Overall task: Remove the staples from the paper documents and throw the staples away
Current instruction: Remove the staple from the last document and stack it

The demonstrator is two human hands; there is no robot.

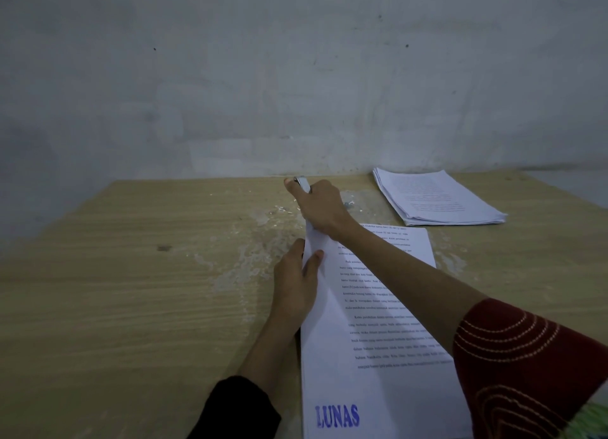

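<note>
One document [378,323] lies under left fingers [314,261] pinching its edge; right fingers [295,190] grip a metal tool [304,184].

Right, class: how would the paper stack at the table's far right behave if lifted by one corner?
The paper stack would probably droop, since its sheets look thin. Sheets may slide apart: their edges sit unevenly fanned. Pushed, it likely slides, lying flat on the wooden table.
</note>
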